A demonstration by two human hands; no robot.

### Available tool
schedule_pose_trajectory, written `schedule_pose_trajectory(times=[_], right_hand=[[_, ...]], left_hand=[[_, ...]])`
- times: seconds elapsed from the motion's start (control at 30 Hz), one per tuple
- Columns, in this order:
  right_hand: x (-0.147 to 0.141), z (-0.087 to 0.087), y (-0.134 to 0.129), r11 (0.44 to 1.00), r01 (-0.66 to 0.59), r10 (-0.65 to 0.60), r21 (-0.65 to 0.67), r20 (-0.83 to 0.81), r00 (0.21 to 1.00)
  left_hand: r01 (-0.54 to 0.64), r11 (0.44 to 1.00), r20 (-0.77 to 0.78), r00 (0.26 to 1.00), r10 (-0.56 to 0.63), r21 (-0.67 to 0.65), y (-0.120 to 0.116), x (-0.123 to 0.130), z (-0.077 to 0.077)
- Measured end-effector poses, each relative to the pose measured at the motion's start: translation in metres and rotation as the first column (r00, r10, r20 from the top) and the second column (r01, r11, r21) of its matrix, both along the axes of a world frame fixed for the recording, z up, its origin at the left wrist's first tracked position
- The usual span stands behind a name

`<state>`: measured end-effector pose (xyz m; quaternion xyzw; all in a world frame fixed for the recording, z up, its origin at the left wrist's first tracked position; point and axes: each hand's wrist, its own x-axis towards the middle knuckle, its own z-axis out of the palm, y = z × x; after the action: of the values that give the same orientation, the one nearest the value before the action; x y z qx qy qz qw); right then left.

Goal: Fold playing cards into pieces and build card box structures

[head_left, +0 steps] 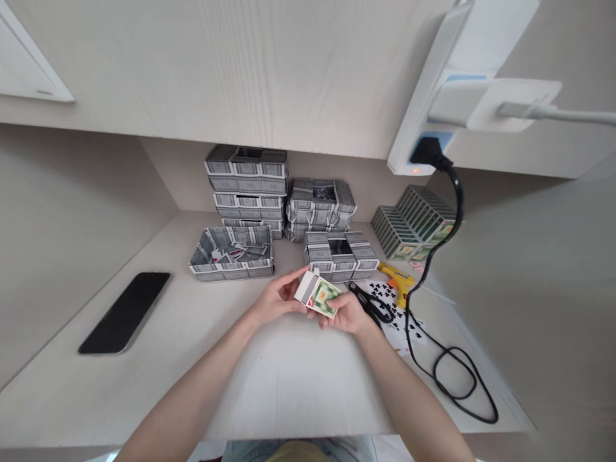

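Observation:
A small green and white card box [321, 296] is held over the middle of the table, tilted, its white flap end up and to the left. My right hand [345, 312] grips its lower right part, thumb on the green face. On the other side, my left hand [279, 298] has its fingers and thumb around the white flap end. Just behind the hands sits a grey box made of playing cards [341, 256] with a dark opening on top. An open grey card tray [232, 255] with loose pieces inside stands behind my left hand.
Black scissors [369, 304], a yellow glue gun [400, 282], and spread cards [395, 324] lie right of my hands, beside a looping black cable [452, 351]. A phone [126, 313] lies left. Stacked card boxes [248, 173] and green card packs [416, 221] stand behind; a power strip [433, 96] hangs above.

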<state>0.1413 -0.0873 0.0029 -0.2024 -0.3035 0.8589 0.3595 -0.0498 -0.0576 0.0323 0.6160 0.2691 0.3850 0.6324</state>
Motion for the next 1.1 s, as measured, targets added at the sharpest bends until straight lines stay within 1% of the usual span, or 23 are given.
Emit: schedule_pose_trajectory(times=[0.1, 0.17, 0.23, 0.3, 0.4, 0.5, 0.57, 0.63, 0.73, 0.77, 0.8, 0.83, 0.9, 1.0, 1.03, 1.1], right_hand=[[0.005, -0.001, 0.002, 1.000, -0.017, 0.017, -0.013, 0.040, 0.999], [0.007, 0.000, 0.003, 1.000, -0.011, 0.012, -0.013, 0.056, 0.998], [0.008, 0.001, 0.002, 1.000, 0.002, -0.002, -0.002, 0.065, 0.998], [0.009, 0.003, 0.001, 1.000, 0.012, -0.012, 0.009, 0.084, 0.996], [0.007, 0.008, 0.000, 0.999, 0.049, -0.049, 0.005, 0.148, 0.988], [0.003, 0.012, -0.002, 0.991, 0.134, -0.131, 0.004, 0.223, 0.966], [-0.001, 0.016, -0.004, 0.978, 0.205, -0.210, 0.045, 0.275, 0.938], [-0.005, 0.019, -0.006, 0.940, 0.309, -0.340, 0.142, 0.343, 0.876], [-0.006, 0.024, -0.010, 0.825, 0.468, -0.565, 0.317, 0.419, 0.711], [-0.006, 0.026, -0.011, 0.788, 0.499, -0.615, 0.360, 0.423, 0.666], [-0.005, 0.027, -0.012, 0.762, 0.518, -0.647, 0.389, 0.415, 0.640], [-0.005, 0.028, -0.012, 0.747, 0.528, -0.663, 0.405, 0.394, 0.636], [-0.003, 0.030, -0.013, 0.742, 0.530, -0.662, 0.411, 0.324, 0.676], [-0.003, 0.032, -0.013, 0.767, 0.495, -0.611, 0.408, 0.227, 0.759], [-0.004, 0.032, -0.014, 0.770, 0.482, -0.599, 0.418, 0.217, 0.771], [-0.005, 0.032, -0.014, 0.759, 0.467, -0.603, 0.454, 0.220, 0.766]], left_hand=[[-0.076, 0.983, -0.108, 0.990, 0.095, 0.169, 0.000, -0.005, 0.005], [-0.078, 0.956, -0.182, 0.974, 0.133, 0.284, -0.001, -0.006, 0.007], [-0.061, 0.939, -0.227, 0.963, 0.144, 0.337, -0.002, -0.006, 0.008], [-0.053, 0.948, -0.238, 0.962, 0.133, 0.314, -0.003, -0.004, 0.006], [-0.036, 0.970, -0.255, 0.962, 0.100, 0.242, -0.004, -0.002, 0.001], [-0.012, 0.984, -0.252, 0.966, 0.057, 0.178, -0.005, 0.001, -0.002], [0.010, 0.988, -0.240, 0.970, 0.028, 0.153, -0.006, 0.002, -0.002], [0.030, 0.986, -0.254, 0.967, 0.014, 0.167, -0.007, 0.002, -0.002], [0.033, 0.972, -0.324, 0.945, 0.045, 0.231, -0.010, 0.003, -0.001], [0.028, 0.968, -0.345, 0.937, 0.062, 0.248, -0.010, 0.003, -0.001], [0.020, 0.966, -0.359, 0.930, 0.076, 0.257, -0.011, 0.004, -0.001], [0.009, 0.965, -0.362, 0.928, 0.089, 0.260, -0.012, 0.005, -0.001], [-0.030, 0.966, -0.341, 0.933, 0.119, 0.255, -0.012, 0.007, -0.002], [-0.110, 0.967, -0.284, 0.943, 0.175, 0.229, -0.011, 0.009, -0.004], [-0.126, 0.969, -0.267, 0.947, 0.181, 0.212, -0.010, 0.010, -0.005], [-0.122, 0.980, -0.225, 0.962, 0.156, 0.158, -0.008, 0.010, -0.008]])
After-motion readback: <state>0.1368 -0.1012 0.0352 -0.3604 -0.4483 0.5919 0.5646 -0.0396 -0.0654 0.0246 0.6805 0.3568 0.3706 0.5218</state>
